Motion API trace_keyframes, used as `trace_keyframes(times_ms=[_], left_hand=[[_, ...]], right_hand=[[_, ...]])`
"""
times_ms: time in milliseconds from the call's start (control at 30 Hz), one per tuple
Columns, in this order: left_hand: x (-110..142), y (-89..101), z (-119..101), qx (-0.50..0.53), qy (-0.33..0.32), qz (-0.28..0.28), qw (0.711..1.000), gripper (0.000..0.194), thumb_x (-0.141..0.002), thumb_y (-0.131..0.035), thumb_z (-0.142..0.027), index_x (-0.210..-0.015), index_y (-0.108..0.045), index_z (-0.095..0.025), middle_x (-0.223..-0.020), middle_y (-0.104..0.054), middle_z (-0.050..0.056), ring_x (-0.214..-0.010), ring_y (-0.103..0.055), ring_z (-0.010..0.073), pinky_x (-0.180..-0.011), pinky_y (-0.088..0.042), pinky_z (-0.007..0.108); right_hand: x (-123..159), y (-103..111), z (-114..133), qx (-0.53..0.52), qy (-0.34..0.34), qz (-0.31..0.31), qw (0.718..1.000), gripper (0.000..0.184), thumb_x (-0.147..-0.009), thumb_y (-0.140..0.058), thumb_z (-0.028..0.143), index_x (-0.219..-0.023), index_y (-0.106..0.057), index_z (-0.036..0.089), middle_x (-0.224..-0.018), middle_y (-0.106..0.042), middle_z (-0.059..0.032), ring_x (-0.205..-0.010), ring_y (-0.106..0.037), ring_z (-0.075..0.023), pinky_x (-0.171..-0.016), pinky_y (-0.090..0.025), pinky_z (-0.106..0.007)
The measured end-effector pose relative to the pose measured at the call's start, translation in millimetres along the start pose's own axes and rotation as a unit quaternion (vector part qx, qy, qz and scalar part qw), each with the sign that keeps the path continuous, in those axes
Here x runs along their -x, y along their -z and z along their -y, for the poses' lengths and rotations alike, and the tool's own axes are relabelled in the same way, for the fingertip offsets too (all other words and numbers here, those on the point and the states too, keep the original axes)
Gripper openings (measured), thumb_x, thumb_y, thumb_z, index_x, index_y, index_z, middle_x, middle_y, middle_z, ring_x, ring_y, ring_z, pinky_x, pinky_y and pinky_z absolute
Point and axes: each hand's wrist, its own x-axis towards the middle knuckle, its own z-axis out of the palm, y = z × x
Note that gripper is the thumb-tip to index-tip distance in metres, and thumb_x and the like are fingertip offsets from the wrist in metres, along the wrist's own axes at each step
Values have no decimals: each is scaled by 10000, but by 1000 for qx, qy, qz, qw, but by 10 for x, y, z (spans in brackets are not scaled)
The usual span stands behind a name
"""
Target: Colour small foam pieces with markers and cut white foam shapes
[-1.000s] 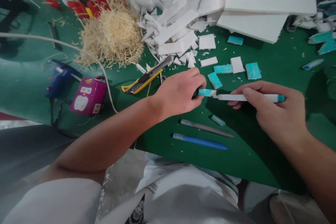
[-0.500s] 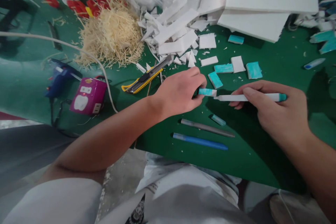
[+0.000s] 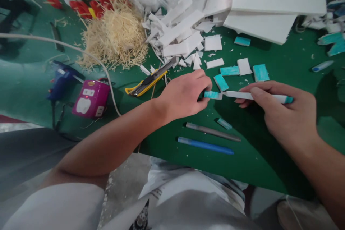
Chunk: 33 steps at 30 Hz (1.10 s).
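Note:
My left hand (image 3: 188,91) pinches a small foam block (image 3: 212,95) whose visible side is mostly turquoise, with a paler right end. Between the fingers of my right hand (image 3: 283,111) lies a white marker pen (image 3: 239,95) with a turquoise back end. Its tip points left and meets the block's right end, or comes very close to it. Just beyond sit other turquoise-coloured foam pieces (image 3: 221,82) and a white foam piece (image 3: 244,66). A loose clear cap (image 3: 224,123) rests nearer to me, beside a grey marker (image 3: 212,131) and a blue marker (image 3: 205,145).
A yellow utility knife (image 3: 149,79) lies left of centre, blade out. Behind it are white foam scraps (image 3: 183,36) and a heap of wood shavings (image 3: 115,36). At left stand a magenta power adapter (image 3: 91,99), a blue glue gun (image 3: 63,75) and a white cable (image 3: 107,75).
The marker has tilted slightly, its tip shifting up and a little right along the block's end. My left hand and the block stay nearly still.

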Motion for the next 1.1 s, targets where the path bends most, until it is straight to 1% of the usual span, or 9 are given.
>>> trace_keyframes(times_ms=[167,267,400,533,667,800,867,933,1100], left_hand=[[-3,-9,1,3,4,-2,1000,89,-913,-653,-214,-989,-678,-174,-1031,-658,49,-800,-610,161,-713,-444,296],[0,-10,5,3,4,-4,1000,83,-920,-635,-217,-983,-675,-180,-1020,-655,44,-814,-615,166,-716,-448,297],[4,-8,13,4,2,-3,1000,88,-919,-635,-217,-987,-672,-177,-1018,-651,49,-851,-633,177,-728,-460,301],[8,-12,21,6,-5,-9,1000,86,-929,-619,-219,-987,-668,-179,-1023,-653,52,-852,-632,178,-722,-458,300],[7,-16,20,8,-6,-7,1000,85,-919,-630,-214,-984,-671,-178,-1020,-653,50,-827,-624,170,-708,-448,296],[2,-13,8,4,-2,-7,1000,91,-924,-629,-205,-993,-676,-169,-1027,-654,55,-833,-621,171,-727,-456,299],[1,-9,4,4,-3,-6,1000,88,-926,-627,-204,-992,-674,-172,-1029,-654,54,-835,-620,170,-730,-457,298],[2,-6,3,5,-2,-5,1000,79,-924,-630,-209,-984,-671,-177,-1024,-654,49,-801,-606,160,-719,-452,294],[4,-6,11,8,-3,-8,1000,70,-916,-642,-205,-973,-669,-176,-1023,-655,43,-740,-577,141,-695,-436,290]], right_hand=[[-2,11,-13,-8,3,13,1000,158,-786,-692,299,-656,-779,275,-614,-719,11,-575,-667,-144,-592,-588,-292],[-9,9,-28,-6,1,2,1000,140,-789,-694,316,-705,-802,285,-644,-737,14,-595,-681,-154,-620,-596,-313],[-2,4,-37,2,2,9,1000,159,-780,-689,287,-651,-783,280,-591,-705,15,-555,-652,-148,-571,-567,-296],[2,-1,-22,-2,-1,-5,1000,154,-793,-690,284,-679,-793,286,-634,-731,11,-595,-677,-150,-620,-591,-300],[-9,-5,-13,-1,-1,9,1000,179,-773,-677,273,-619,-768,285,-572,-693,13,-546,-644,-146,-557,-561,-288],[-5,3,-13,-4,-5,-1,1000,158,-781,-682,295,-670,-793,280,-621,-724,9,-579,-670,-147,-599,-588,-296],[-1,7,-15,2,0,3,1000,158,-770,-688,302,-652,-788,273,-603,-714,6,-562,-659,-147,-575,-577,-294],[-1,4,-17,1,1,4,1000,169,-772,-687,306,-635,-779,271,-582,-700,6,-545,-647,-148,-557,-569,-296],[-12,-17,-14,-1,-6,-4,1000,150,-798,-691,293,-683,-785,272,-633,-729,1,-580,-673,-162,-599,-603,-314]])
